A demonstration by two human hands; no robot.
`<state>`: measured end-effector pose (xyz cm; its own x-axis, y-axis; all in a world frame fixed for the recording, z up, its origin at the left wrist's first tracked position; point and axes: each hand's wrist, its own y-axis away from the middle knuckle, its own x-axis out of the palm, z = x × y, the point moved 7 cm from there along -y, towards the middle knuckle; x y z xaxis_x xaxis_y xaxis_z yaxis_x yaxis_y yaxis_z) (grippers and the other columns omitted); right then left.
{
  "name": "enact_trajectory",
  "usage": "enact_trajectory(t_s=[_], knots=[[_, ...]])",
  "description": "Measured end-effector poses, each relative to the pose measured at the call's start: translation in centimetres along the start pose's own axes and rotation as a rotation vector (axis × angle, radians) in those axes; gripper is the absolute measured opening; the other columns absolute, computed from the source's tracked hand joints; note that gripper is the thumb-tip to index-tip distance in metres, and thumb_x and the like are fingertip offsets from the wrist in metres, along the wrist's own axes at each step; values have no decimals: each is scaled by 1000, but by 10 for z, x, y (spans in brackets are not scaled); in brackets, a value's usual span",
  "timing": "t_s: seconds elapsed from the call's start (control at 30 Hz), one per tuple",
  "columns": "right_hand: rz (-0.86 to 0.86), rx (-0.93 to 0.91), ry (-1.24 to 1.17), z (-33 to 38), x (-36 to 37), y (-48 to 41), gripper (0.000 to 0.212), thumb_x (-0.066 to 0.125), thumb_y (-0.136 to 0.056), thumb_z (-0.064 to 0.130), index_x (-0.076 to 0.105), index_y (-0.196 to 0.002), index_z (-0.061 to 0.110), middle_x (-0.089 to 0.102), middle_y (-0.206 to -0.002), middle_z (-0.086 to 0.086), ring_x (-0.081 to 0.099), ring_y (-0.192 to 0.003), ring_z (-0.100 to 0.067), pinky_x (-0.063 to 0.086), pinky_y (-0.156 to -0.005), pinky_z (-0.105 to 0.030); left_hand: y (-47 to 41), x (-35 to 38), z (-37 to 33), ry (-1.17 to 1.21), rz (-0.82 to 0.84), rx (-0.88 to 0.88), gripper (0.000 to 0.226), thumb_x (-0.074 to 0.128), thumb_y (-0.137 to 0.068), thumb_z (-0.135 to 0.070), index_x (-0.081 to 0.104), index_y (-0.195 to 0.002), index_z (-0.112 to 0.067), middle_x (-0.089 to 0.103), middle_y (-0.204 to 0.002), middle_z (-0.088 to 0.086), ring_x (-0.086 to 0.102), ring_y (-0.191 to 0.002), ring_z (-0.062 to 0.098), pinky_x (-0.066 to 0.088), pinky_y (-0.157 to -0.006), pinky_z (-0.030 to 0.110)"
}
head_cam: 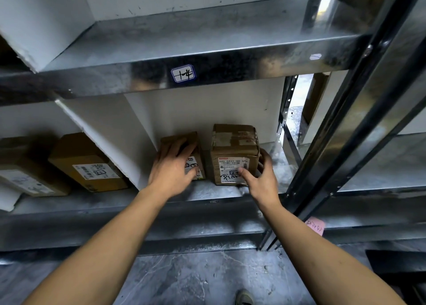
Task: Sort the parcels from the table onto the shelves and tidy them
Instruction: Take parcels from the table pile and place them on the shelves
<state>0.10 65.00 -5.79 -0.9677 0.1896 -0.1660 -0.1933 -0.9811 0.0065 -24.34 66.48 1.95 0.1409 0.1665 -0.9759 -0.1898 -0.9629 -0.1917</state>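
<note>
Stiff, probably light cardboard, best held at the corners. Left hand (171, 166) lies spread on the small box (198, 153); right hand (262, 178) clasps the taped box (234, 152), front and side.

Dim, cool light; glare streaks the shiny grey metal shelf edge (207, 58); wide-angle bending at borders, soft blur throughout.

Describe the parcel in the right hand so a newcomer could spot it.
Find the shelf edge bearing a blue-bordered label. In the bay beneath it, right of the slanted white divider, stand two brown parcels. Yours is the right-hand parcel, held by the right hand: taller than the left parcel, heavily taped, with black scrawl on its sticker.
</note>
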Motion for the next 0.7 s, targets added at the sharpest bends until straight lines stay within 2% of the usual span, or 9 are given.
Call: enact_trajectory(t_s=[0.13, 0.23, 0.47, 0.6, 0.7], knots=[[9, 8, -71, 4, -1, -11, 61, 79, -84, 17, 40, -124, 43, 60, -115, 20, 58, -119, -14, 47, -107, -40, 0, -3, 4, 0, -16, 9, 71, 66, -82, -42, 37, -146, -31, 40, -145, 1, 38, -131, 31, 39, -108, 45], [13, 8, -63, 5, -6, -23, 63, 79, -85, 18, 38, -127, 42, 56, -113, 27, 57, -117, -12, 48, -103, -35, 0, -3, 7, -2, -5, 12, 69, 65, -84, -43, 38, -146, -31, 38, -146, 0, 36, -132, 30, 39, -108, 44], [72, 16, -27, 4, -12, -36, 67, 78, -86, 19, 38, -136, 39, 58, -118, 19, 56, -119, -10, 49, -93, -21, 4, 0, 2, -18, 9, -32, 67, 63, -84, -46, 39, -145, -32, 37, -148, 0, 35, -133, 31, 42, -104, 46], [70, 14, 7, 8, -17, -33, 69, 80, -84, 25, 40, -139, 37, 57, -132, 9, 52, -128, -14, 46, -102, -31, 3, -3, 1, -15, 28, -37, 68, 60, -86, -48, 35, -148, -34, 33, -150, -2, 32, -136, 29, 36, -109, 44], [36, 3, 130, 16, -22, -18, 76, 77, -84, 41, 39, -148, 28, 53, -145, 4, 48, -134, -17, 40, -110, -37, 5, -12, 0, 18, 0, -22, 63, 61, -86, -46, 42, -144, -31, 40, -146, -1, 37, -132, 29, 39, -106, 44]])
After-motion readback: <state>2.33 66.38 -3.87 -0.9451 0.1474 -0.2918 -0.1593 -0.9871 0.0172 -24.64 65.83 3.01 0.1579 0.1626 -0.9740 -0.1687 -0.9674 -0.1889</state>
